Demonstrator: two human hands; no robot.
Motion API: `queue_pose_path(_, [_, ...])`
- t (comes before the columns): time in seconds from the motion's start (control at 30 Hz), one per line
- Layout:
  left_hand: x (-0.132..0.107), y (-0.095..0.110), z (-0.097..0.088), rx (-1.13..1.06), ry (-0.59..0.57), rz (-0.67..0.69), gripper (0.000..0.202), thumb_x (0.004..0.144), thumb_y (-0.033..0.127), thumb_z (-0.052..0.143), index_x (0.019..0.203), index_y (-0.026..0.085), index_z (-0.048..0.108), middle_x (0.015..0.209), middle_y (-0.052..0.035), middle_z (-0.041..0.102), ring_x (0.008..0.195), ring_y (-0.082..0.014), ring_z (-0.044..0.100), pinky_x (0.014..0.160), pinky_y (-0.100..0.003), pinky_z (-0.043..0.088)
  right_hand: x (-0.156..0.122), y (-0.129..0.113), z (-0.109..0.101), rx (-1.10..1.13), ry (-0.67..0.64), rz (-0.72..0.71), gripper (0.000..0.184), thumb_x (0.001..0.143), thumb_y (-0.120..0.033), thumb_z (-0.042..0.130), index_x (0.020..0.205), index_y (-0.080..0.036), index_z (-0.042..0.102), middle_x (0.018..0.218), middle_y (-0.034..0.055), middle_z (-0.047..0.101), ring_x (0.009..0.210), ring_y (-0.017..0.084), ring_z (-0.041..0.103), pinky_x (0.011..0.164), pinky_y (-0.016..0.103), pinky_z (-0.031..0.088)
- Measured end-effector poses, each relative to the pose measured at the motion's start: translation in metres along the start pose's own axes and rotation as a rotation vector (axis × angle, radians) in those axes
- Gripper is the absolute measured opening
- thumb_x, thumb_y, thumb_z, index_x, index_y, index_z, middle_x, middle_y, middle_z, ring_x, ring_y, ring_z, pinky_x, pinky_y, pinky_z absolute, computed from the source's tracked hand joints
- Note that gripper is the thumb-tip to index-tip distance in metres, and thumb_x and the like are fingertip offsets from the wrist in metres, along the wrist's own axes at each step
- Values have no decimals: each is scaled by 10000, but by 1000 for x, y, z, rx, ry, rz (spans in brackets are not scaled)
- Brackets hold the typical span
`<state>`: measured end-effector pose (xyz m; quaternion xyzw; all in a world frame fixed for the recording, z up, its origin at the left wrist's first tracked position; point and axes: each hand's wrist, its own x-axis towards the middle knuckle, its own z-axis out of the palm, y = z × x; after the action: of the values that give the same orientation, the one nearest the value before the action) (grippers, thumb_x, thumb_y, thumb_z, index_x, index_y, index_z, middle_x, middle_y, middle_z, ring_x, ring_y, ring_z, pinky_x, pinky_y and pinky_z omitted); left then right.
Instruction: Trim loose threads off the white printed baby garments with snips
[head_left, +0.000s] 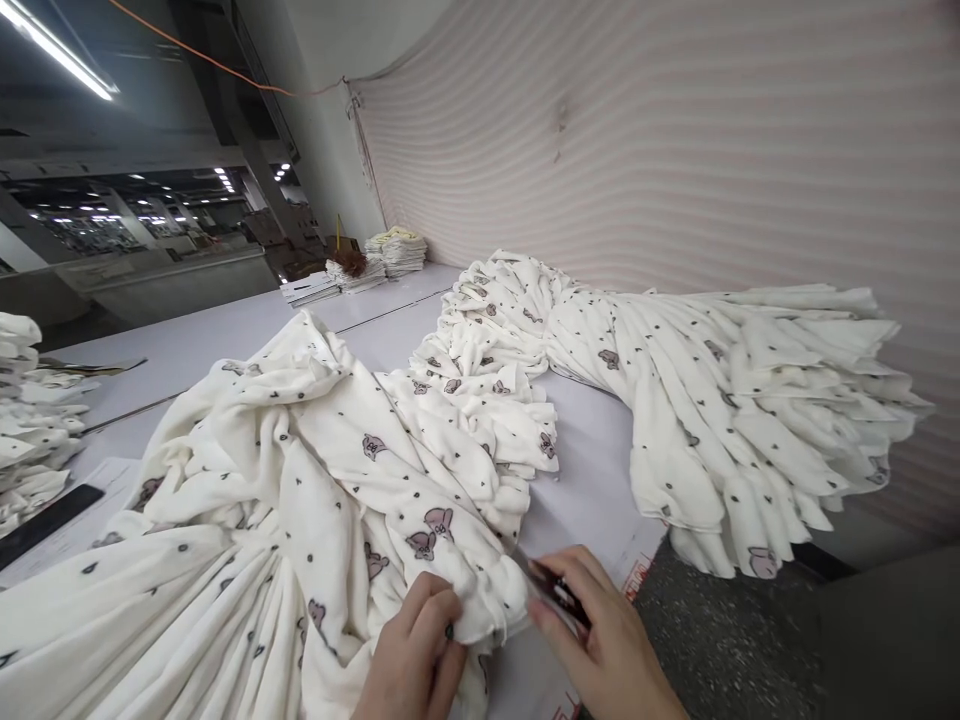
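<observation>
A heap of white plush fabric (330, 510) with small dark marks and mauve animal prints spreads over the near part of the table. My left hand (416, 650) is closed on the near edge of this fabric, bunching it between thumb and fingers. Just to its right, my right hand (600, 640) grips a dark-handled cutting tool (559, 590). Its thin metal blade points at the fabric edge and is partly hidden, so whether it is a knife or snips is unclear.
More gathered printed fabric (675, 370) lies along the right, hanging over the table edge. Folded stacks (394, 252) stand at the back. At the left are another fabric pile (34, 430) and a long black object (49, 525). A striped cloth sheet (660, 150) hangs behind the table (600, 430).
</observation>
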<state>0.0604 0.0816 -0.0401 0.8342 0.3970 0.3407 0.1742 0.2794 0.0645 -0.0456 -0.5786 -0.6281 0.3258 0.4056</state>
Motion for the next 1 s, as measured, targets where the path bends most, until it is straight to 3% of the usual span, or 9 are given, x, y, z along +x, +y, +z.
queue_pose_path(0.1, [-2,-4,0,29,-9,11,213,821,29,397,859,238,382,833,-1,473,682,-135,519,606,-207,436,-11,-9,-6,-143,-176,-43,258,899,-299,511,1133,-238,601,990,53,609,830,196,639,644,249,486])
queue_pose_path(0.3, [-6,-8,-1,68,-4,3,204,811,38,423,819,237,380,850,0,473,677,-131,506,603,-205,426,-10,-16,-1,-80,-296,-23,306,855,-249,572,1146,-220,662,979,57,642,783,187,651,435,192,385])
queue_pose_path(0.43, [-8,-6,1,58,9,-21,194,808,46,402,815,238,381,870,-2,473,688,-131,501,615,-211,420,-7,-22,2,54,-296,-46,288,848,-267,610,1123,-261,697,934,27,665,713,161,649,492,194,409])
queue_pose_path(0.7, [-8,-5,0,60,7,-48,188,815,66,437,787,235,361,853,-1,469,681,-130,504,619,-218,432,-6,-22,9,113,-262,-31,260,852,-271,613,1086,-249,723,922,33,670,803,179,651,620,208,464])
queue_pose_path(0.83, [-7,-6,0,97,1,23,178,829,59,417,802,232,382,850,-10,473,662,-125,507,593,-200,445,-6,-21,8,151,-280,39,216,867,-288,598,1031,-232,727,907,29,659,832,181,640,718,226,475])
queue_pose_path(1.0, [-10,-12,0,199,-15,178,152,841,67,418,852,212,461,845,-39,505,664,-141,531,578,-207,473,2,-30,7,81,-329,64,145,831,-257,649,937,-253,748,879,1,662,830,171,629,733,220,450])
